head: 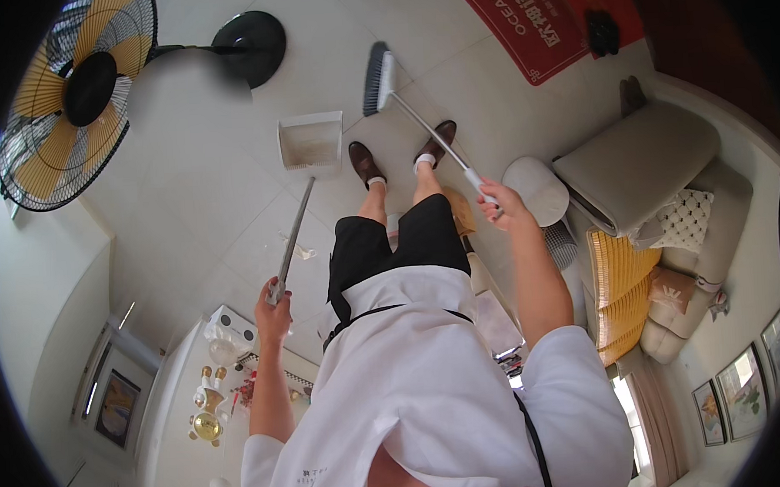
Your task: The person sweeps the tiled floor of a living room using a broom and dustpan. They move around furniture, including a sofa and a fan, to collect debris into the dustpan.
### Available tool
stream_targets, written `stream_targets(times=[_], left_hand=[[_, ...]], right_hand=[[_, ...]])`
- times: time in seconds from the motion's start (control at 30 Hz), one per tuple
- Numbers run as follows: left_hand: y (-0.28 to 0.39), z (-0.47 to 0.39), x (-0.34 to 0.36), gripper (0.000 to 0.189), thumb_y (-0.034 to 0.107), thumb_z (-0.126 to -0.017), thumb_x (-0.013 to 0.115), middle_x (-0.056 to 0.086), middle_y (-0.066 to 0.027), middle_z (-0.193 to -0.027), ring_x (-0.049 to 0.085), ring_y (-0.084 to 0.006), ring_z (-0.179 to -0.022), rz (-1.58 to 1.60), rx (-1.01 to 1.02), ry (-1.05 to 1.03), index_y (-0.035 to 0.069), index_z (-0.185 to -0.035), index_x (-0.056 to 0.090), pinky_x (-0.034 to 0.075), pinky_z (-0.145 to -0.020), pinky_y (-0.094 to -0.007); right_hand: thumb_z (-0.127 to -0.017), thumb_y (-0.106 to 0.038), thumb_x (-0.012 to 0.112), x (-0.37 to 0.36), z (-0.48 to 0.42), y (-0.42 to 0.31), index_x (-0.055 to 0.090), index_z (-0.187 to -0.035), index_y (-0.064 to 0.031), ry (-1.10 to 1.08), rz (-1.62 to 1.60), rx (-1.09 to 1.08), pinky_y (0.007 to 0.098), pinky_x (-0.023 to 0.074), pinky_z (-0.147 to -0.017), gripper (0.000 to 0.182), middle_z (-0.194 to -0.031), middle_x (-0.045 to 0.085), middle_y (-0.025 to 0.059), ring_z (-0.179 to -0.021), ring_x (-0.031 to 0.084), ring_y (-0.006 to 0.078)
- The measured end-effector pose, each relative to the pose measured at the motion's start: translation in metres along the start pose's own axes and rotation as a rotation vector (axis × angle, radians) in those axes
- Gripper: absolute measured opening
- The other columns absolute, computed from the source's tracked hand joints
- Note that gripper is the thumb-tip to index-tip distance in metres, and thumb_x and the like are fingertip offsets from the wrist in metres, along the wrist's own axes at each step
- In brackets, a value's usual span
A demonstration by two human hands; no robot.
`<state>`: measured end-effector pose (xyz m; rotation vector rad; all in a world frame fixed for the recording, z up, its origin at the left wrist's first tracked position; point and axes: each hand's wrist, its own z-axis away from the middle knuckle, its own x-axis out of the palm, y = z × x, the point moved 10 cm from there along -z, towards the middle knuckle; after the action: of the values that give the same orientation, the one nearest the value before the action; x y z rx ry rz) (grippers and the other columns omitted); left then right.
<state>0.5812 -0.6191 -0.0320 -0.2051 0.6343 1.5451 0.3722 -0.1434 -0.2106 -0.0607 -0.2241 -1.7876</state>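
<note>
My left hand (275, 307) is closed around the grey pole (293, 238) of a long-handled dustpan. The white dustpan (338, 138), with a comb-like toothed edge, is left of my brown shoes. My right hand (502, 204) grips the pale grip of a broom's metal handle (429, 129). The white broom head (387, 82) has dark grey bristles (374, 78) and is tilted over the tiles beyond my feet, to the right of the dustpan; whether it touches the floor I cannot tell. A crumpled pale scrap (304, 252) lies beside the dustpan pole.
A pedestal fan (89, 90) with a round black base (249, 48) stands at the upper left. A red mat (551, 47) lies at the upper right. Close on my right are a round pale stool (536, 191) and a grey sofa (641, 164). A white cabinet (175, 409) is at the lower left.
</note>
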Motion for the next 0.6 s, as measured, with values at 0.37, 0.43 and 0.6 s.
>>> stream_targets(times=[0.37,0.43,0.6], left_hand=[[0.061,-0.021,0.059,0.047,0.010,-0.082,0.052,0.064,-0.0063,-0.077,0.051,-0.0104,-0.046,-0.108,0.117,-0.059,0.002,-0.128,0.051,0.044,-0.042,-0.0259],[0.070,-0.029,0.072,0.046,0.010,-0.081,0.052,0.063,-0.0067,-0.074,0.052,-0.0115,-0.047,-0.186,0.161,-0.076,0.002,-0.126,0.053,0.044,-0.044,-0.0270],[0.090,-0.064,0.105,0.047,0.016,-0.076,0.056,0.065,-0.0185,-0.077,0.064,-0.0300,-0.066,-0.388,0.228,-0.091,0.010,-0.123,0.057,0.050,-0.063,-0.0387]], right_hand=[[-0.088,-0.009,0.056,-0.104,0.128,-0.044,0.034,-0.144,-0.0147,0.087,0.159,-0.145,0.0200,0.0267,-0.038,0.061,-0.075,0.050,0.0052,-0.048,0.036,0.0075],[-0.087,-0.007,0.057,-0.107,0.161,-0.053,0.036,-0.143,-0.0123,0.129,0.230,-0.196,0.0209,0.0273,-0.038,0.060,-0.072,0.050,0.0051,-0.047,0.037,0.0077],[-0.081,-0.006,0.056,-0.112,0.170,-0.075,0.040,-0.140,-0.0083,0.345,0.452,-0.390,0.0254,0.0327,-0.038,0.061,-0.072,0.053,0.0064,-0.048,0.044,0.0108]])
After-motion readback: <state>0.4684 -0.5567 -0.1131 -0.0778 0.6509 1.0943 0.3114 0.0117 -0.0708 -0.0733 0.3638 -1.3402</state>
